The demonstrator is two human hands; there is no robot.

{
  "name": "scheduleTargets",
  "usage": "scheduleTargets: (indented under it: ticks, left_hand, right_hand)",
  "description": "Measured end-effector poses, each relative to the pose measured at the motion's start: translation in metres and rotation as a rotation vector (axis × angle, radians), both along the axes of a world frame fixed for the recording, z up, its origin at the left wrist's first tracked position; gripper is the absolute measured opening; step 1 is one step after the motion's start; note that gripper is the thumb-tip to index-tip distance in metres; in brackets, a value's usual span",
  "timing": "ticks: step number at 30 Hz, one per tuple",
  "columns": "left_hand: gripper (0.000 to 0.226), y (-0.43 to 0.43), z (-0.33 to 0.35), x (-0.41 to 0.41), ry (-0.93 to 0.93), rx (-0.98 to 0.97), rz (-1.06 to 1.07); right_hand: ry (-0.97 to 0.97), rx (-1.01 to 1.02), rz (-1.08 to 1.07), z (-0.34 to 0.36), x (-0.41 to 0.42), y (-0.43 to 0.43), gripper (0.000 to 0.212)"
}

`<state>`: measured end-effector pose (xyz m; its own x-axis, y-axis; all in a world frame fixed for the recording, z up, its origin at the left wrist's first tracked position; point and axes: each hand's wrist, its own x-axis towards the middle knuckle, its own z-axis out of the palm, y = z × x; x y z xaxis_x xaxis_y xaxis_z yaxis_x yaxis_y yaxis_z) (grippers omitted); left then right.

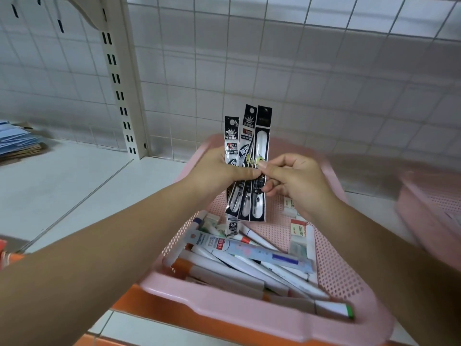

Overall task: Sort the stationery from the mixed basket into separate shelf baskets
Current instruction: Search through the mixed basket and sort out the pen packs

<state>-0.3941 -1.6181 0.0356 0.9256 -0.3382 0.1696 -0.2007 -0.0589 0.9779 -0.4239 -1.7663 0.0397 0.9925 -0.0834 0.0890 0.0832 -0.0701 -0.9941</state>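
three black refill packs (245, 166) fanned upright above pink basket (336, 270) | left hand (219, 171) grips them, thumb across front | right hand (294, 183) fingers (262, 166) pinch rightmost pack | markers (237, 270), erasers (299, 231) in basket | basket on white shelf (74, 186)

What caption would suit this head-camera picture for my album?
Left hand and right hand hold three black pen packets above a pink basket of pens.
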Motion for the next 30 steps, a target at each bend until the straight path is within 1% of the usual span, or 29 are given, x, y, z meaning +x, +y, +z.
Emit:
scheduleTargets:
  ticks: [4,5,6,8,9,11,13,14,15,16,18,21,23,24,26,27,28,30]
  left_hand:
    - [0.023,0.001,0.001,0.002,0.008,0.002,0.078]
    - [0.024,0.003,0.002,0.003,0.019,-0.023,0.105]
    - [0.024,0.005,0.003,0.005,0.039,-0.048,0.145]
    - [0.025,0.01,0.004,0.008,0.082,-0.093,0.217]
    - [0.025,0.013,0.003,0.01,0.106,-0.103,0.242]
    - [0.026,0.016,0.002,0.013,0.151,-0.103,0.267]
    - [0.031,0.015,-0.001,0.013,0.193,-0.091,0.273]
    - [0.04,0.014,-0.003,0.013,0.226,-0.085,0.281]
    - [0.05,0.011,-0.005,0.015,0.261,-0.08,0.281]
    - [0.054,0.009,-0.007,0.014,0.285,-0.075,0.278]
    - [0.052,0.004,-0.013,0.016,0.32,-0.062,0.275]
    - [0.055,-0.002,-0.013,0.013,0.346,-0.039,0.289]
    - [0.054,0.0,-0.006,0.014,0.354,-0.08,0.308]
    - [0.048,0.003,-0.002,0.015,0.369,-0.12,0.326]
    - [0.024,0.011,0.007,0.015,0.416,-0.232,0.344]
    - [0.019,0.016,0.01,0.015,0.441,-0.284,0.348]
    - [0.017,0.019,0.012,0.015,0.451,-0.323,0.341]
    - [0.033,0.02,0.011,0.017,0.453,-0.329,0.349]
  right_hand:
    - [0.026,0.039,0.021,0.0,0.002,0.001,0.008]
    - [0.023,-0.006,0.022,0.0,0.001,0.0,0.008]
    - [0.024,-0.119,0.028,0.001,-0.001,-0.001,0.008]
    - [0.063,-0.475,0.124,0.0,-0.009,-0.005,0.01]
    - [0.107,-0.635,0.24,0.0,-0.013,-0.006,0.012]
    - [0.215,-0.858,0.497,-0.002,-0.019,-0.003,0.022]
    - [0.288,-0.954,0.631,-0.004,-0.022,0.003,0.03]
    - [0.297,-0.983,0.666,-0.005,-0.022,0.006,0.032]
    - [0.28,-1.028,0.693,-0.007,-0.022,0.009,0.032]
    - [0.241,-1.088,0.716,-0.009,-0.022,0.011,0.03]
    - [0.163,-1.155,0.744,-0.012,-0.022,0.014,0.024]
    - [0.113,-1.112,0.704,-0.01,-0.022,0.013,0.012]
    - [0.068,-1.082,0.618,-0.006,-0.02,0.005,0.017]
    - [0.064,-1.047,0.571,-0.004,-0.018,0.0,0.02]
    - [0.087,-0.899,0.467,0.001,-0.015,-0.01,0.022]
    - [0.096,-0.818,0.406,0.003,-0.014,-0.014,0.024]
    - [0.096,-0.736,0.333,0.003,-0.011,-0.018,0.026]
    - [0.085,-0.542,0.157,0.001,-0.004,-0.023,0.025]
